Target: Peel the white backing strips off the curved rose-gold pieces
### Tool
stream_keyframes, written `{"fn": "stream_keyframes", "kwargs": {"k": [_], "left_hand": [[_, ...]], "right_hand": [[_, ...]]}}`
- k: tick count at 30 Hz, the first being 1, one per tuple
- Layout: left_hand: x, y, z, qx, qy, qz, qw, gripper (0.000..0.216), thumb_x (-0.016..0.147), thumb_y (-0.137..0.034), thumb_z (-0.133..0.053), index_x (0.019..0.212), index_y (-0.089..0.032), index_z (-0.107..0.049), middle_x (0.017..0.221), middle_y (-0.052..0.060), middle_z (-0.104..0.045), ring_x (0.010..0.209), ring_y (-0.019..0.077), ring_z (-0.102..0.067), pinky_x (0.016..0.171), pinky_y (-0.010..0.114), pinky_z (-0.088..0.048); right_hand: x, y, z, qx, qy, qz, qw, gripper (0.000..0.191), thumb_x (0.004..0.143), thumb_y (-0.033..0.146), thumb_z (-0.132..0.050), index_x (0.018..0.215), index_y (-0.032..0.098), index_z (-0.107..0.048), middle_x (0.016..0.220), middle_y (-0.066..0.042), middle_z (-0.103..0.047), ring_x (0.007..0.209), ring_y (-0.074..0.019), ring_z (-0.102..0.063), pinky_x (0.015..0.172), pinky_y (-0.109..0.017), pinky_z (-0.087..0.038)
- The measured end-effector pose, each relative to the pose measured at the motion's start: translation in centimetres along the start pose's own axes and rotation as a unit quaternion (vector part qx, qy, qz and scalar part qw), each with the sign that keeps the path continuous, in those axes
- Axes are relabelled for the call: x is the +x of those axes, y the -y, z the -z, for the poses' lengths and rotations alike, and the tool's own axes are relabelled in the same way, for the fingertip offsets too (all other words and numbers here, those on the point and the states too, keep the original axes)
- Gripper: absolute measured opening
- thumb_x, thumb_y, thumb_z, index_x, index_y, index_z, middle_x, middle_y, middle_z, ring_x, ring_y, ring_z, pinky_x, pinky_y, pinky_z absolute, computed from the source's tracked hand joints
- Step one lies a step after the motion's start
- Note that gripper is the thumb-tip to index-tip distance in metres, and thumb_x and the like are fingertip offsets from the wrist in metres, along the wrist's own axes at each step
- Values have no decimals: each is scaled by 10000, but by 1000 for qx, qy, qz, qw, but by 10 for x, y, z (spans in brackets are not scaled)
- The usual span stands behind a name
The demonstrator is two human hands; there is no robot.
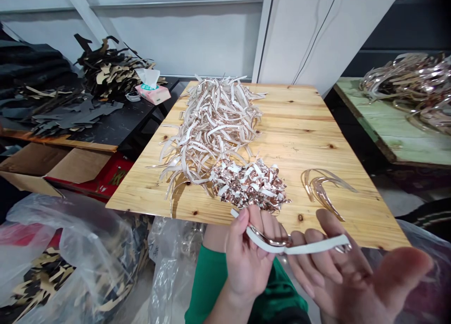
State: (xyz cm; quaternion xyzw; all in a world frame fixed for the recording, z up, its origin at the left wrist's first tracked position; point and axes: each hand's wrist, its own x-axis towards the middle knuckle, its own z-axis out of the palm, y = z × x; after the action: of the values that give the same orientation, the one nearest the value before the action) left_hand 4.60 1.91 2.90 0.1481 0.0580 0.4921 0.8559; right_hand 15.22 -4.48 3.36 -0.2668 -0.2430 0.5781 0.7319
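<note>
A curved strip [313, 247], white on one side and shiny rose-gold on the other, lies across both hands above my lap. My left hand [248, 267] is closed on its left part, thumb pressing it against the curled fingers. With palm up and thumb stretched out, my right hand [352, 281] is open, and the strip's other end rests across its fingers. Just beyond my left hand is a heap of small folded white and rose-gold pieces [250, 185]. Behind that spreads a large pile of long curved strips [214, 122]. Some loose strips [324, 192] lie beyond my right hand.
The wooden table [292, 131] has its front edge near my hands. At left, a black table [109, 127] carries dark scraps and a tissue box [155, 94]. Below are a cardboard box [77, 166] and a plastic bag [95, 235]. More shiny strips [408, 84] lie on a pale-green board [398, 141].
</note>
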Motion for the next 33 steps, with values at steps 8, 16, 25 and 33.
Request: {"fn": "stream_keyframes", "kwargs": {"k": [8,16,25,33], "left_hand": [[-3,1,-1,44,15,-44,998,625,1148,-516,-596,676,-204,-330,570,-46,-289,561,141,-241,622,296,-345],[-7,2,4,93,-5,-69,993,607,1147,-576,-567,698,-221,-363,603,-32,-320,609,160,-288,582,288,-317],[-10,8,8,152,18,-82,985,575,1132,-674,-515,764,-238,-445,648,-30,-378,611,165,-395,613,310,-370],[-12,10,19,294,41,-75,952,577,1113,-690,-564,778,-229,-476,675,-26,-394,649,162,-384,645,351,-319]], "right_hand": [[-5,-13,25,-237,13,17,971,186,1055,380,-770,1003,288,-618,821,18,-516,711,-168,-488,630,-251,-468],[-13,-18,28,-387,-49,85,917,61,1103,304,-718,1051,273,-708,808,13,-638,653,-151,-585,590,-237,-500],[-11,-23,10,-412,-137,156,887,77,1082,271,-770,1039,286,-708,784,29,-743,600,-135,-726,568,-209,-589],[-7,-23,11,-406,-126,193,884,129,1074,194,-752,1002,268,-675,786,22,-722,638,-128,-682,606,-200,-578]]}}
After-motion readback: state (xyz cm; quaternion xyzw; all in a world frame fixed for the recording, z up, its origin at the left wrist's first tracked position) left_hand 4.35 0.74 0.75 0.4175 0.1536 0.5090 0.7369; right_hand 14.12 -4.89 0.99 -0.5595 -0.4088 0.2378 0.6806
